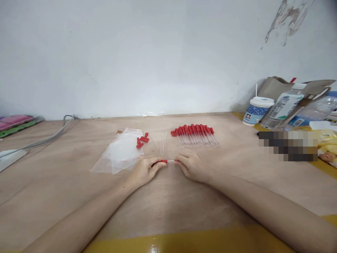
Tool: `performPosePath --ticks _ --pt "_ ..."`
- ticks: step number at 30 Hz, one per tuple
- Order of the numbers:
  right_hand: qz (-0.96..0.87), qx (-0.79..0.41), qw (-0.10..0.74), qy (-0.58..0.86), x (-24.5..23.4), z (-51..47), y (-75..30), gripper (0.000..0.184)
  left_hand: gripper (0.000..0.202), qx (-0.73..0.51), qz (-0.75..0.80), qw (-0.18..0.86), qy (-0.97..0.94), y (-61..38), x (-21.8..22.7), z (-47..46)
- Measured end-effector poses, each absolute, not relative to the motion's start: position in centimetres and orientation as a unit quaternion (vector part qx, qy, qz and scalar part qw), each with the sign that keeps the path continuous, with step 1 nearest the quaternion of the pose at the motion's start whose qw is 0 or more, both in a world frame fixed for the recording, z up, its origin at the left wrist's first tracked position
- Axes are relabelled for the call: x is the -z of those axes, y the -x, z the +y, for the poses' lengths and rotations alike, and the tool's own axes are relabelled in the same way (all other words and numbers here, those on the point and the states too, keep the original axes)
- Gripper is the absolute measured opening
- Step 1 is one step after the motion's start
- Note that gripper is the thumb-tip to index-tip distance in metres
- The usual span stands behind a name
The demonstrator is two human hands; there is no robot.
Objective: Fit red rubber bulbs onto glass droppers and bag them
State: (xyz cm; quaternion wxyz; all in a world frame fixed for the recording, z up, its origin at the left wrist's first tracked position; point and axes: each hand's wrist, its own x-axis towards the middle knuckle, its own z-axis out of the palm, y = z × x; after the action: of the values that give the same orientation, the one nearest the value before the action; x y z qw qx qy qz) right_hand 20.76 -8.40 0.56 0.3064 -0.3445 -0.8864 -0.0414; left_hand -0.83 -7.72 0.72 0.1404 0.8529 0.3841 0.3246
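Observation:
My left hand (146, 170) pinches a red rubber bulb (163, 161). My right hand (191, 165) grips the clear glass dropper tube (170, 161), whose near end meets the bulb; the far end is hidden in my fingers. Bulb and tube lie in one level line just above the table. Behind my left hand are several loose red bulbs (142, 139) by a pile of clear plastic bags (123, 147). A few bare glass tubes (163, 144) lie beyond the gap between my hands. Behind my right hand, several red-capped droppers (193, 130) lie side by side in a row.
At the back right stand a lidded paper cup (256, 111) with a straw, a plastic bottle (285, 105) and a grey bag (273, 88). A grey cable (50, 140) crosses the left side. The white wall (158, 56) bounds the table (65, 182) at the back.

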Motion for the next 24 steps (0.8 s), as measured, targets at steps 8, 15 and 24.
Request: performPosePath --ticks 8,15,24 --pt "-0.903 0.182 0.294 0.254 -0.69 -8.29 -21.18 0.03 0.03 -0.296 0.411 0.197 -0.84 0.89 -0.84 -7.86" --pt "-0.901 0.258 0.282 0.204 -1.16 -8.31 -21.47 0.031 0.037 -0.269 0.424 0.278 -0.819 0.82 -1.37 -7.9" --pt "-0.889 0.128 0.279 0.339 -1.19 -8.76 -20.82 0.026 0.029 -0.311 0.427 0.228 -0.818 1.66 -1.06 -7.17"
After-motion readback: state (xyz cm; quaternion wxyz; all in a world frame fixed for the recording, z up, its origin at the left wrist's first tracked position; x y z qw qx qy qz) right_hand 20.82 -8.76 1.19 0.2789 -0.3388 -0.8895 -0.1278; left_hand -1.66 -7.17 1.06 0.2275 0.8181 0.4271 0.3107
